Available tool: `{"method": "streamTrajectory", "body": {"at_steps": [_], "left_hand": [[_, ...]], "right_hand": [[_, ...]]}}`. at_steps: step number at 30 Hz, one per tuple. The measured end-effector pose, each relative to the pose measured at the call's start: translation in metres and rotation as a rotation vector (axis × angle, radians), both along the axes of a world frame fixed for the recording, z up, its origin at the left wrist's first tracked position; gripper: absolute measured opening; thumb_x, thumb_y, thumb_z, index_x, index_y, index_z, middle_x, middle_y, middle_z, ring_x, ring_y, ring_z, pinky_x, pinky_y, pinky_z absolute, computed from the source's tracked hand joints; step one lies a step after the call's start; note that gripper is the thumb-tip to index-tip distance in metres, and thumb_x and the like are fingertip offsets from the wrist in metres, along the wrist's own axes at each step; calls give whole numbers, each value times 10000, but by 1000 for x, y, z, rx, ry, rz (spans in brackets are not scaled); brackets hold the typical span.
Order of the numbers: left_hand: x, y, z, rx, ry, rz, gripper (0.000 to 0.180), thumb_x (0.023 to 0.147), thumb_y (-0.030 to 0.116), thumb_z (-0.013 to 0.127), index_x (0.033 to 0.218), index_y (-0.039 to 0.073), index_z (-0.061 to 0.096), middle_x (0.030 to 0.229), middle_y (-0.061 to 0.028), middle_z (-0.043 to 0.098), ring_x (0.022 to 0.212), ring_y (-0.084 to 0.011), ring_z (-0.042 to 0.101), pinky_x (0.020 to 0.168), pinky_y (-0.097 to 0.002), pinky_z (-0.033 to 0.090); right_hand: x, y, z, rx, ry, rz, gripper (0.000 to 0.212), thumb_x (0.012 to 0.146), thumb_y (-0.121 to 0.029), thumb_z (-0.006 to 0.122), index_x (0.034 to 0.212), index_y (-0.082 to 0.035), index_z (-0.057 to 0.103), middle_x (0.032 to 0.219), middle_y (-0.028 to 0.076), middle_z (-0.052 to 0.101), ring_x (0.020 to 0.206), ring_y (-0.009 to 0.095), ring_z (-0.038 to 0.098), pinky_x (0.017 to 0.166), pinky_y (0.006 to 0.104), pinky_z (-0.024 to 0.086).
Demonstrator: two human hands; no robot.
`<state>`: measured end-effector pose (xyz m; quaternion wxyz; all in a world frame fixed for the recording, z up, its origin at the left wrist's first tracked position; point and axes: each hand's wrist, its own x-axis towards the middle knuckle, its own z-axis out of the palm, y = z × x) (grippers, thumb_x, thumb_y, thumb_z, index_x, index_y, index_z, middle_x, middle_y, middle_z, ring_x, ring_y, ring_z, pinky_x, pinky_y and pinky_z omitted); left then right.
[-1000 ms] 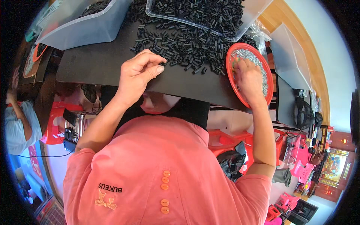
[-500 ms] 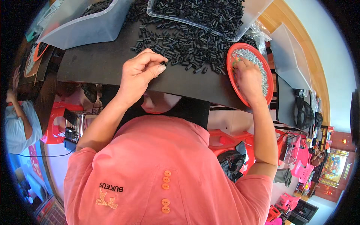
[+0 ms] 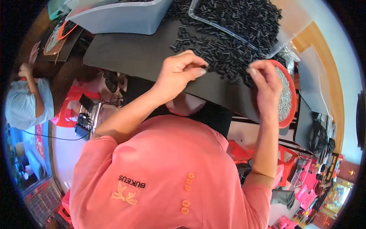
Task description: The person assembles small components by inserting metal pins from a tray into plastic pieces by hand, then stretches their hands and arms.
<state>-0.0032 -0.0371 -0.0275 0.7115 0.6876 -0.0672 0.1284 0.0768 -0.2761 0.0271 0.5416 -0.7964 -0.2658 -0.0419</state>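
My left hand (image 3: 177, 74) is over the dark table (image 3: 122, 51), thumb and forefinger pinched on a small black tube-like piece (image 3: 204, 68), mostly hidden by the fingertips. My right hand (image 3: 268, 84) is raised at the near left side of the red bowl (image 3: 292, 95). Its thumb and fingertips are pressed together; whatever is between them is too small to make out. Small silvery metal pieces (image 3: 284, 103) fill the bowl. Just beyond both hands lies a spread of loose black tube-like pieces (image 3: 221, 57).
A clear plastic bin (image 3: 244, 36) full of black pieces lies tipped at the far side. Another translucent bin (image 3: 122, 21) stands far left. To the right is a clear container (image 3: 314, 76). Another person (image 3: 30, 97) works at a table on the left.
My right hand has come out of the red bowl and moved left toward my left hand. The left hand keeps its pinch. The whole view has shifted and turned.
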Motion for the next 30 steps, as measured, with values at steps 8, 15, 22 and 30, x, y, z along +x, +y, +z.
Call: {"method": "streamTrajectory", "body": {"at_steps": [8,15,22,30], "left_hand": [[0,5,6,-120,152,0,131,857,60,707,972,-3,703,794,-8,625,663,-76,557,587,-228,452],[1,9,7,-202,249,-9,144,856,91,727,968,5,701,721,-3,628,621,-57,552,505,-215,420],[-1,10,22,-170,256,-29,130,876,62,699,983,-12,689,685,-12,603,535,-51,499,464,-198,371],[-1,20,21,-357,311,-50,124,882,19,662,978,-60,665,760,-73,655,532,-91,535,461,-212,391]], "right_hand": [[-12,86,-26,402,264,253,79,880,64,620,933,8,636,967,9,578,894,83,564,838,223,449],[-19,92,-36,346,276,226,55,893,29,612,937,-2,625,960,7,587,908,86,555,852,230,433],[-16,90,-33,178,-2,186,68,866,43,615,915,-3,605,909,40,580,828,110,561,744,241,450],[-31,100,-34,-42,-423,93,159,834,26,649,982,-33,636,941,110,608,791,267,596,695,340,496]]}}
